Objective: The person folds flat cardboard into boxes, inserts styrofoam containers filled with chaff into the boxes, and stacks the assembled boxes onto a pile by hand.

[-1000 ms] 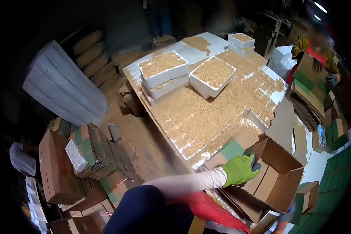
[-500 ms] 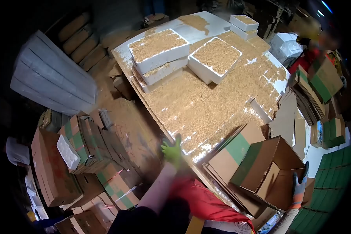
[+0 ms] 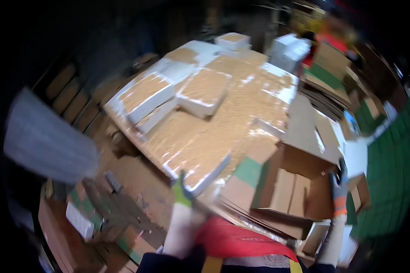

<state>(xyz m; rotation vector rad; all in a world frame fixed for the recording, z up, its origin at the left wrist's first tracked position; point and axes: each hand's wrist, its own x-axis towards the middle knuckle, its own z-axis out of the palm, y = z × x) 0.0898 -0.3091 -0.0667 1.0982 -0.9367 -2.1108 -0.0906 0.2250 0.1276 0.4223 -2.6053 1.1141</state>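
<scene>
My left hand (image 3: 182,193), in a green glove, is at the table's front edge, by the near corner of a white foam tray (image 3: 208,178) heaped with tan, crumbly material. Its fingers look stretched out, though blurred; I cannot tell whether they touch the tray. My right hand (image 3: 339,189), in a grey and orange glove, is on the right side wall of an open cardboard box (image 3: 321,157), thumb on the near side of the edge. The box has a green band and rests by flattened cartons (image 3: 239,184), its inside facing me.
The white table (image 3: 205,48) is strewn with the tan material. More filled foam trays (image 3: 198,107) stand on it toward the back left. Cartons (image 3: 54,227) are stacked at lower left, beside a wrapped white bundle (image 3: 50,136). Another person (image 3: 330,41) stands beyond stacked cardboard (image 3: 325,82).
My view has swung right, so the table and trays sit further left. The box's opening now faces me more. My left hand has come nearer the tray corner; my right hand stays at the box.
</scene>
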